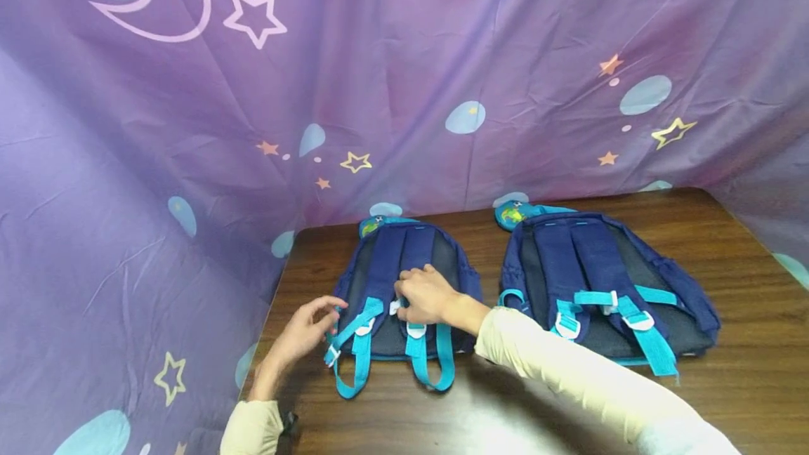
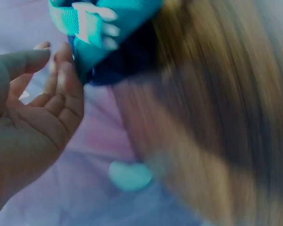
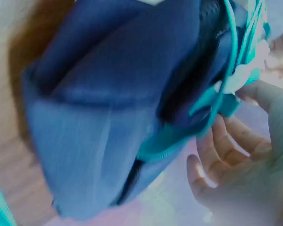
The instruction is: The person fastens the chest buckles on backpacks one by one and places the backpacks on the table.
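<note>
A small navy backpack with turquoise straps lies back-panel up on the wooden table. Over its middle, my right hand pinches a white buckle piece between thumb and fingers; the right wrist view shows this buckle on turquoise webbing. At the backpack's left edge is my left hand, fingers loosely bent and thumb apart from them. Beside those fingers hangs a turquoise strap ending in a white pronged buckle. Whether the left fingertips touch the strap, I cannot tell.
To the right lies a second, similar navy backpack, its turquoise chest strap running between the shoulder straps. Purple cloth with stars hangs behind and left of the table. Two webbing loops hang toward the front.
</note>
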A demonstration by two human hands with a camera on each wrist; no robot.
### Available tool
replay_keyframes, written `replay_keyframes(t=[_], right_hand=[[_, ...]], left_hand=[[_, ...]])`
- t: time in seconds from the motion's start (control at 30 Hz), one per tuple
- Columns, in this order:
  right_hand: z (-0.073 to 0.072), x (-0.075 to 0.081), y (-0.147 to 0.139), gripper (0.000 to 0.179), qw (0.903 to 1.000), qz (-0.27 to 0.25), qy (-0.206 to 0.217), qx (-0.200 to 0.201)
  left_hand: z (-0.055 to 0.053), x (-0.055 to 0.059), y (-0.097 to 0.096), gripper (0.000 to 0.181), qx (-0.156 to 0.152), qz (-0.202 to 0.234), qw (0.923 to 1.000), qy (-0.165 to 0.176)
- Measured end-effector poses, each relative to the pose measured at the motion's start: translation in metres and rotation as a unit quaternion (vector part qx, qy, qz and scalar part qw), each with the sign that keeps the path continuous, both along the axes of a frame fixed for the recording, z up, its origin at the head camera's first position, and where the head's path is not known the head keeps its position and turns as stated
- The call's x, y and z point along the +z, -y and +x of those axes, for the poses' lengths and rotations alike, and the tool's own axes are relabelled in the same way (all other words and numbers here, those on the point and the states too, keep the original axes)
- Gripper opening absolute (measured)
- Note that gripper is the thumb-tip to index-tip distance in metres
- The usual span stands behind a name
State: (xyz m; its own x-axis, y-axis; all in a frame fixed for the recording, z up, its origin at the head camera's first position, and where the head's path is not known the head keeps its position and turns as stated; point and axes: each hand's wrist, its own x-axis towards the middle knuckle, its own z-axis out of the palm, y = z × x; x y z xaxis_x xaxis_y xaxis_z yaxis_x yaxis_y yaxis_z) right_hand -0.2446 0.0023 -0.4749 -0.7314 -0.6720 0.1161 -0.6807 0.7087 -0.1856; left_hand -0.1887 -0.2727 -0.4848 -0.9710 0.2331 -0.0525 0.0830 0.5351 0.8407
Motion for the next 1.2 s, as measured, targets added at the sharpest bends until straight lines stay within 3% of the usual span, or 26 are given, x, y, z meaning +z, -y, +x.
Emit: replay_keyframes(t=[0.07, 0.13, 0.2, 0.3, 0.37, 0.57, 0.73, 0.8, 0.9, 0.97, 1.07, 1.13, 1.17, 1.2], right_hand=[[0.000, 0.003, -0.007, 0.022, 1.0000, -0.008, 0.004, -0.003], [-0.001, 0.005, -0.014, 0.022, 0.9997, -0.022, 0.007, -0.005], [0.000, 0.005, -0.019, 0.023, 0.9994, -0.034, 0.008, -0.005], [0.001, 0.005, -0.025, 0.023, 0.9988, -0.048, -0.001, -0.001], [0.002, 0.006, -0.028, 0.023, 0.9984, -0.056, -0.008, 0.001], [0.004, 0.013, -0.035, 0.021, 0.9956, -0.093, -0.015, -0.003], [0.002, 0.019, -0.043, 0.021, 0.9934, -0.112, -0.020, -0.008], [0.000, 0.021, -0.045, 0.021, 0.9924, -0.121, -0.019, -0.007], [-0.002, 0.025, -0.047, 0.020, 0.9899, -0.141, -0.019, -0.001], [-0.003, 0.028, -0.051, 0.019, 0.9885, -0.150, -0.023, -0.001], [-0.005, 0.031, -0.055, 0.018, 0.9869, -0.159, -0.024, -0.002], [-0.005, 0.032, -0.055, 0.018, 0.9864, -0.163, -0.020, -0.003], [-0.005, 0.032, -0.055, 0.018, 0.9861, -0.165, -0.017, -0.003], [-0.006, 0.033, -0.055, 0.018, 0.9862, -0.165, -0.014, -0.004]], left_hand=[[0.009, 0.000, 0.001, 0.023, 0.002, -0.083, 0.9958, -0.038], [0.018, -0.002, 0.004, 0.024, 0.004, -0.118, 0.9924, -0.036], [0.027, -0.006, 0.007, 0.031, 0.003, -0.115, 0.9934, 0.001], [0.037, -0.015, 0.009, 0.049, -0.014, -0.072, 0.9951, 0.066], [0.042, -0.021, 0.009, 0.055, -0.016, -0.056, 0.9959, 0.069], [0.050, -0.024, 0.013, 0.028, 0.039, -0.048, 0.9981, -0.005], [0.048, -0.015, 0.020, 0.024, 0.104, -0.070, 0.9889, -0.079], [0.043, -0.010, 0.019, 0.024, 0.124, -0.027, 0.9853, -0.114], [0.029, -0.003, 0.007, 0.024, 0.144, 0.091, 0.9755, -0.140], [0.016, 0.001, -0.009, 0.025, 0.139, 0.186, 0.9625, -0.140], [-0.003, 0.004, -0.035, 0.023, 0.120, 0.302, 0.9358, -0.137], [-0.012, 0.005, -0.050, 0.020, 0.102, 0.349, 0.9221, -0.133], [-0.016, 0.006, -0.057, 0.019, 0.094, 0.351, 0.9217, -0.135], [-0.019, 0.006, -0.062, 0.019, 0.088, 0.332, 0.9283, -0.142]])
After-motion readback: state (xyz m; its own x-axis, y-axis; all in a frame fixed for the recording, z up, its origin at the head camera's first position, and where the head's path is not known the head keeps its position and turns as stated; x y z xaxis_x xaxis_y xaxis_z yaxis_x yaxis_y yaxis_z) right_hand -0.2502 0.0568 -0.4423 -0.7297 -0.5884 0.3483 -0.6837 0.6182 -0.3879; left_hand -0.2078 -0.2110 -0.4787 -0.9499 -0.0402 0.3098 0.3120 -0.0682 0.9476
